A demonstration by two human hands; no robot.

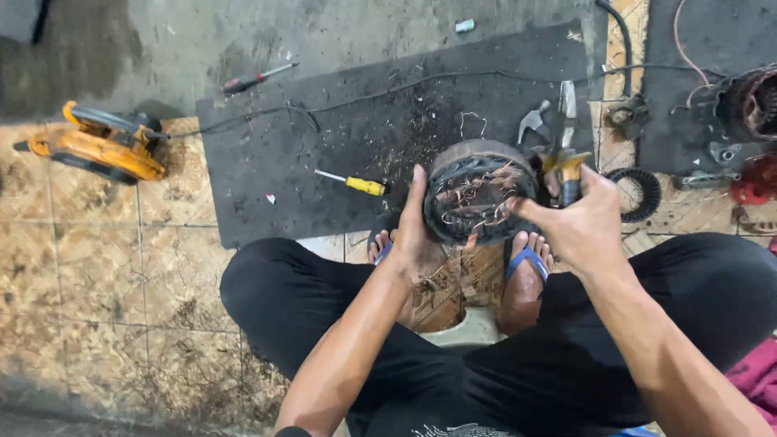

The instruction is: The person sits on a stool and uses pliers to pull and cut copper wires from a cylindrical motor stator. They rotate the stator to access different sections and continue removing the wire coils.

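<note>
A round dark metal motor stator (477,188) with tangled copper wire inside is held upright in front of me, above my feet in blue sandals. My left hand (414,231) grips its left rim. My right hand (579,220) is at its right side, forefinger reaching into the copper wires, and it also holds a yellow-and-black handled tool (566,180). I sit with knees spread, in black trousers.
A black rubber mat (324,137) strewn with wire scraps lies ahead. On it lie a yellow-handled screwdriver (356,184) and a hammer (534,121). An orange power tool (97,146) sits at left, a red-handled screwdriver (255,78) beyond. Motor parts (749,105) crowd the right.
</note>
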